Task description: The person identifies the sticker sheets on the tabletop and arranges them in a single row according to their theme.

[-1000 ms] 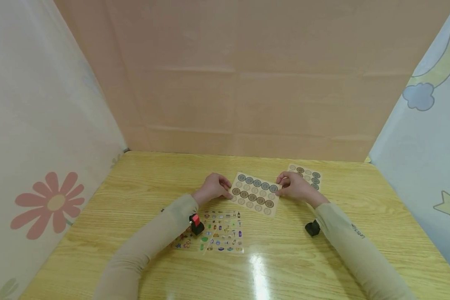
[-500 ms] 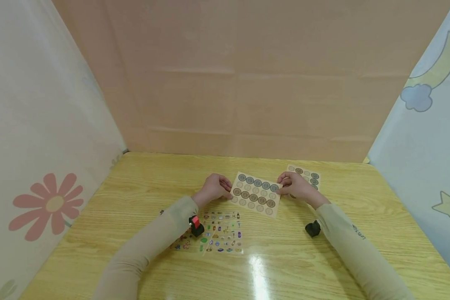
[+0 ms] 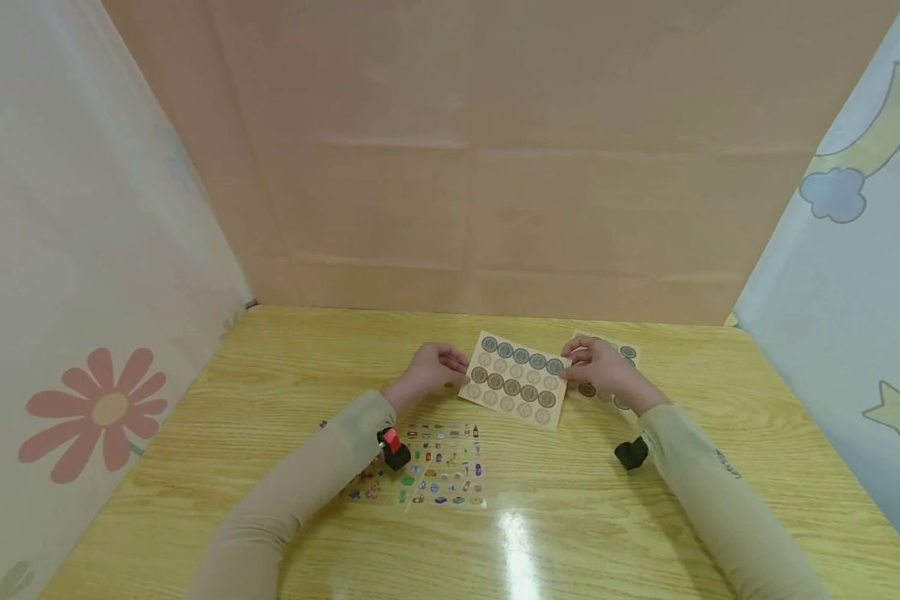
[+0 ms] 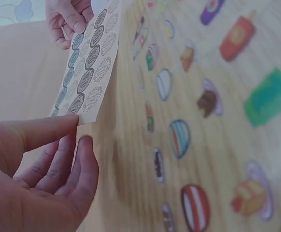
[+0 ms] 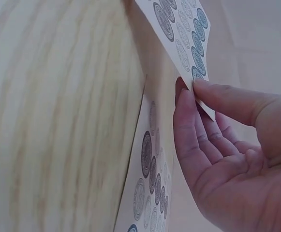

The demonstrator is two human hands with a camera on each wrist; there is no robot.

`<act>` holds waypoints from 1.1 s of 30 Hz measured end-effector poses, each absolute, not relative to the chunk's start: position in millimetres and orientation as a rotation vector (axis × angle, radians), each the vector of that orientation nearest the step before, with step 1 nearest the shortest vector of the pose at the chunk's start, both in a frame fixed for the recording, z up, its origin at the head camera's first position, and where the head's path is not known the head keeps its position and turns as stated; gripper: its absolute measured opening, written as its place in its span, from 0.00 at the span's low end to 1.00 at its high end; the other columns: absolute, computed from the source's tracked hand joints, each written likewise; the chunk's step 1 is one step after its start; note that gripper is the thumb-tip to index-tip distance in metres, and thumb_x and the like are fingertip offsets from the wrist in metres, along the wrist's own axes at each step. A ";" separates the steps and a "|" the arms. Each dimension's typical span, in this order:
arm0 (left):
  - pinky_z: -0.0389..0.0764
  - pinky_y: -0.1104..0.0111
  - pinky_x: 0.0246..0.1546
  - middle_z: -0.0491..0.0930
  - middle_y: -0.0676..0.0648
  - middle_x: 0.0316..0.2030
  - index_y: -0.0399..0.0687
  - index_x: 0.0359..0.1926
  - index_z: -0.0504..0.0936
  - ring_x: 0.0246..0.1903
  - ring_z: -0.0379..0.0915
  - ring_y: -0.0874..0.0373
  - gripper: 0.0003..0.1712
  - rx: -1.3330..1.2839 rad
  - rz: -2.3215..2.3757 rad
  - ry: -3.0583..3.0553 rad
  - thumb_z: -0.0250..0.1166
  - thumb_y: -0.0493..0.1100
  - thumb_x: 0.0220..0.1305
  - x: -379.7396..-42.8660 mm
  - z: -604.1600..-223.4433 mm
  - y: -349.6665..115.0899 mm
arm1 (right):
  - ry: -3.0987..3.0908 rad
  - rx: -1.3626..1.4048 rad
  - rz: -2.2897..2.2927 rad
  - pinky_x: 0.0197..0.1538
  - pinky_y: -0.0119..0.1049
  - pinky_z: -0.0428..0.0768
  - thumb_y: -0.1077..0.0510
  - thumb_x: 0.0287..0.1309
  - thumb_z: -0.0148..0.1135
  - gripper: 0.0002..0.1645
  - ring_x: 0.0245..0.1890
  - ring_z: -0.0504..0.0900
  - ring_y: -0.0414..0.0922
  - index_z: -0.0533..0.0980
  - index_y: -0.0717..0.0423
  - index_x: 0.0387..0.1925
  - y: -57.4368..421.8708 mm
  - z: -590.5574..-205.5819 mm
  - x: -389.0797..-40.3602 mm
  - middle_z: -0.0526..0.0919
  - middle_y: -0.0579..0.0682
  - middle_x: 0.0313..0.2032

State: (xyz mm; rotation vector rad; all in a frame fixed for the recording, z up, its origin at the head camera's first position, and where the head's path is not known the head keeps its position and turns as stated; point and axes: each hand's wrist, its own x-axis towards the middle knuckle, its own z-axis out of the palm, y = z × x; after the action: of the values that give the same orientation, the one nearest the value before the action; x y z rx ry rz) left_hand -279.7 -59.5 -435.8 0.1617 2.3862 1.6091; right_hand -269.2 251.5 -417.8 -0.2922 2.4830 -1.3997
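A cream sticker sheet [image 3: 515,379] with rows of round seal designs is held up between the two hands, tilted above the table. My left hand [image 3: 432,371] pinches its left edge; in the left wrist view the thumb [image 4: 48,129] lies on the printed face at a corner. My right hand [image 3: 603,369] pinches the right edge between thumb and fingers, as the right wrist view shows. Behind and below the right hand lies a second sheet [image 5: 145,193] with similar round seals, partly hidden by that hand.
Clear sheets [image 3: 442,467] of small colourful food and drink stickers lie on the wooden table [image 3: 570,533], partly under the left forearm. A brown paper backdrop [image 3: 457,208] stands at the back, with printed white curtains [image 3: 105,250] at both sides.
The held sticker sheet has shifted slightly right and up, away from the body, with both hands still gripping it. The right hand now covers more of the second sheet.
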 end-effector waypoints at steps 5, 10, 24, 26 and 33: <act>0.81 0.71 0.35 0.81 0.44 0.34 0.37 0.39 0.81 0.34 0.77 0.56 0.12 0.209 1.711 2.302 0.71 0.28 0.52 -280.6 -430.4 -60.4 | 2.425 -0.243 -1.484 0.39 0.46 0.82 0.64 0.60 0.63 0.21 0.37 0.81 0.56 0.66 0.67 0.51 253.6 -417.7 -268.5 0.78 0.59 0.38; 0.84 0.63 0.40 0.79 0.41 0.36 0.35 0.42 0.79 0.35 0.78 0.53 0.13 0.181 1.809 2.144 0.68 0.27 0.55 -277.6 -422.4 -61.7 | 2.376 -0.261 -1.523 0.45 0.49 0.82 0.63 0.60 0.64 0.24 0.38 0.81 0.55 0.65 0.67 0.54 256.4 -414.6 -264.3 0.77 0.61 0.41; 0.84 0.63 0.39 0.79 0.41 0.38 0.34 0.46 0.79 0.36 0.79 0.52 0.14 0.251 1.812 2.036 0.66 0.27 0.58 -270.4 -418.8 -66.0 | 2.220 -0.359 -1.556 0.46 0.49 0.82 0.69 0.58 0.63 0.26 0.38 0.81 0.49 0.65 0.72 0.55 263.1 -409.1 -247.9 0.76 0.62 0.41; 0.84 0.63 0.39 0.79 0.41 0.39 0.34 0.46 0.79 0.36 0.79 0.52 0.15 0.258 1.825 2.008 0.66 0.27 0.57 -269.9 -419.1 -66.2 | 2.205 -0.370 -1.558 0.46 0.50 0.82 0.67 0.59 0.63 0.26 0.39 0.82 0.50 0.65 0.73 0.56 263.8 -408.0 -246.2 0.78 0.62 0.42; 0.84 0.63 0.39 0.80 0.41 0.39 0.35 0.47 0.79 0.36 0.79 0.53 0.14 0.292 1.818 1.993 0.66 0.28 0.58 -265.3 -412.4 -65.4 | 2.174 -0.375 -1.535 0.43 0.49 0.83 0.60 0.62 0.63 0.27 0.39 0.83 0.51 0.66 0.72 0.56 262.8 -402.0 -243.3 0.82 0.59 0.42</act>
State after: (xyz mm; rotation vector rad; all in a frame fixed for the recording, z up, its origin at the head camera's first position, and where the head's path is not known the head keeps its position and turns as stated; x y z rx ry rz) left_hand -265.3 -65.4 -412.4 0.2919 1.9929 1.8185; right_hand -243.3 262.8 -402.0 -0.3751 2.1739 -1.5349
